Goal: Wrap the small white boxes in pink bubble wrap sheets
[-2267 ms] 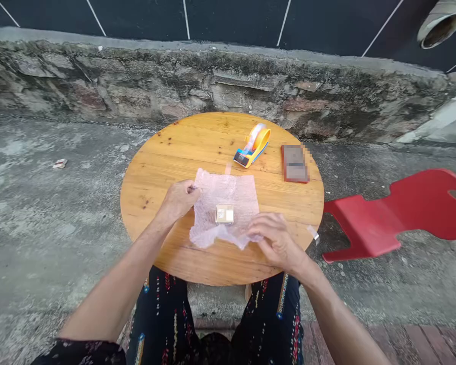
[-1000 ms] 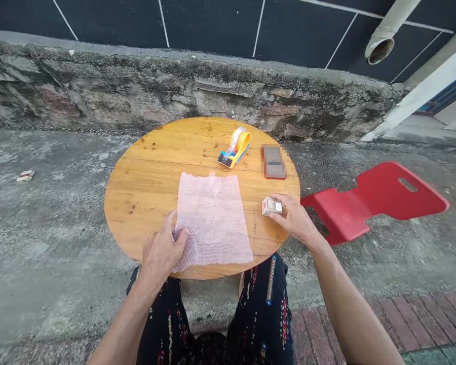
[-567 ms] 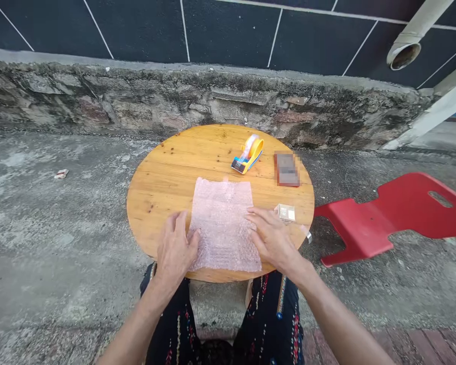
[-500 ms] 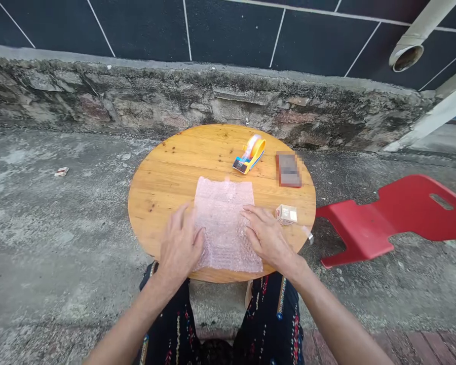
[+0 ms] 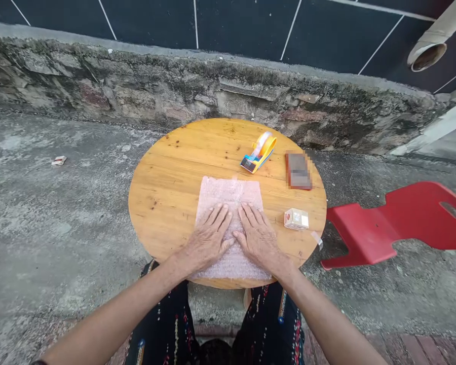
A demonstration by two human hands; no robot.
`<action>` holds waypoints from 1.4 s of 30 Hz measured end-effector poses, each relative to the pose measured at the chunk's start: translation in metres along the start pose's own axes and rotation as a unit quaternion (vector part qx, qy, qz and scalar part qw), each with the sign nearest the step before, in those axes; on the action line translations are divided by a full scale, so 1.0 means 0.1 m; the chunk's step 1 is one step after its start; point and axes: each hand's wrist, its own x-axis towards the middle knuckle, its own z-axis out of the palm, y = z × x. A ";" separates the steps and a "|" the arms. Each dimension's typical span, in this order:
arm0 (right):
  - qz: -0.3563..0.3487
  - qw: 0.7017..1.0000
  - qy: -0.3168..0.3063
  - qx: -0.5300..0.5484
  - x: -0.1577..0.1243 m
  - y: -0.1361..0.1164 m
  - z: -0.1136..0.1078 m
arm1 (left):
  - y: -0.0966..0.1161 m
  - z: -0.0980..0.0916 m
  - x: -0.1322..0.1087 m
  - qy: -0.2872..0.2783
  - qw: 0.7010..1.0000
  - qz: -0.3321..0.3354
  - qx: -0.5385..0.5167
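Observation:
A pink bubble-wrap sheet [image 5: 230, 191] lies flat on the round wooden table [image 5: 167, 177], near its front edge. My left hand [image 5: 208, 237] and my right hand [image 5: 257, 237] both rest palm-down on the middle of the sheet, side by side, fingers stretched out and holding nothing. A small white and red box [image 5: 296, 219] sits on the table just right of my right hand, not touched.
A yellow and blue tape dispenser [image 5: 259, 152] and a flat reddish item [image 5: 298, 171] lie at the table's far right. A strip of tape [image 5: 316, 239] hangs off the right rim. A red plastic chair [image 5: 395, 223] lies to the right. A stone kerb [image 5: 213, 96] runs behind.
The small box was taken off the sheet and set down at the right. The sheet was spread flat. Both hands moved from its sides to its middle.

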 end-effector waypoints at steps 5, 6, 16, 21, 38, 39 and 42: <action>0.014 1.000 0.008 -0.021 -0.06 0.09 0.01 | -0.21 -0.06 -0.18 0.002 1.000 -0.023 0.020; 0.021 0.999 0.010 -0.027 -0.07 0.10 0.01 | -0.25 -0.08 -0.21 -0.002 0.999 -0.024 0.023; 0.088 0.995 0.014 -0.052 -0.11 0.02 0.01 | 0.01 -0.24 0.14 0.000 1.000 0.023 0.004; 0.086 0.995 0.008 -0.056 -0.12 0.03 0.01 | -0.15 -0.07 0.49 -0.023 0.999 0.031 -0.021; 0.009 1.000 -0.026 0.004 0.60 0.22 -0.08 | -0.35 0.04 0.37 0.027 0.999 -0.029 -0.007; 0.033 0.999 -0.016 -0.012 0.58 0.28 -0.06 | -0.35 0.04 0.36 0.028 0.999 -0.026 -0.006; 0.093 0.994 0.013 -0.048 0.47 0.32 -0.05 | -0.35 0.03 0.35 0.030 0.999 -0.029 -0.005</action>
